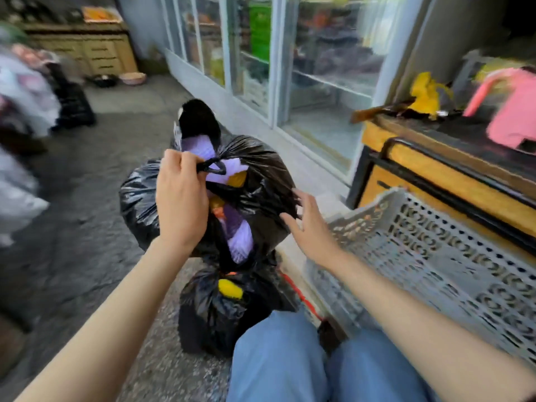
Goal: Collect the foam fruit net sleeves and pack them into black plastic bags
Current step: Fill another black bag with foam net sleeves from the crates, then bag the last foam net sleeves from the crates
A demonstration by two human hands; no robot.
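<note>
A full black plastic bag (255,175) is held up in front of me, with purple foam net sleeves (237,242) and a bit of yellow one showing through its gaps. My left hand (179,195) grips the bag's knotted handles (211,166) at the top. My right hand (310,224) has its fingers spread against the bag's right side. A second tied black bag (220,311) stands on the ground below it, with a yellow sleeve (230,288) poking out.
A grey perforated plastic crate (435,256) lies at my right, in front of a yellow-and-black stand (435,169) with pink and yellow bags on top. A glass-fronted cabinet (290,68) stands behind. Blurred bags (26,111) pile up at the left. My knees in jeans (290,364) are below.
</note>
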